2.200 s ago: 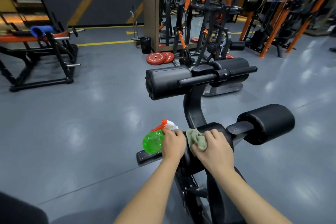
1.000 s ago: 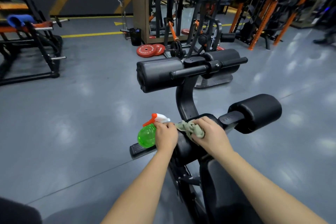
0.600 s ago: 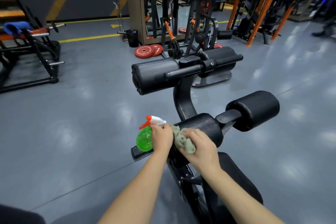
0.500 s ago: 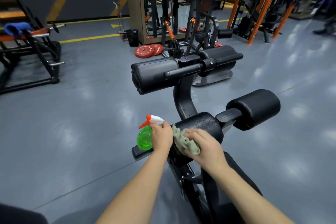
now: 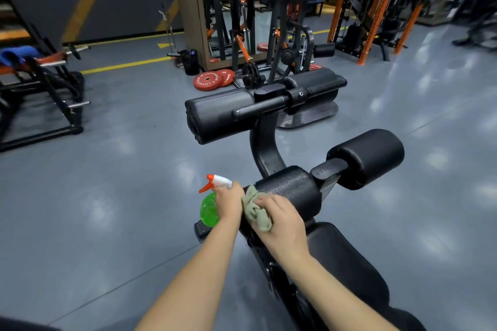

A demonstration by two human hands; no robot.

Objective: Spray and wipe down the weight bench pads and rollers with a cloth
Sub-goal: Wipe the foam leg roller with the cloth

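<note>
1. Left hand [image 5: 228,203] grips the green spray bottle [image 5: 209,209] by its neck. The fingers hide most of the white head, and only the orange trigger [image 5: 205,188] pokes out.
2. Right hand [image 5: 282,223] clutches the cloth [image 5: 255,212], pressing it on the near roller [image 5: 290,191] at the bottle's end, with part of the cloth lost under the palm.
3. Seat pad [image 5: 349,263] — cut off at the bottom edge.

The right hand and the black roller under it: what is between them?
The crumpled green cloth, which the right hand holds against the roller; the head view shows it.
</note>
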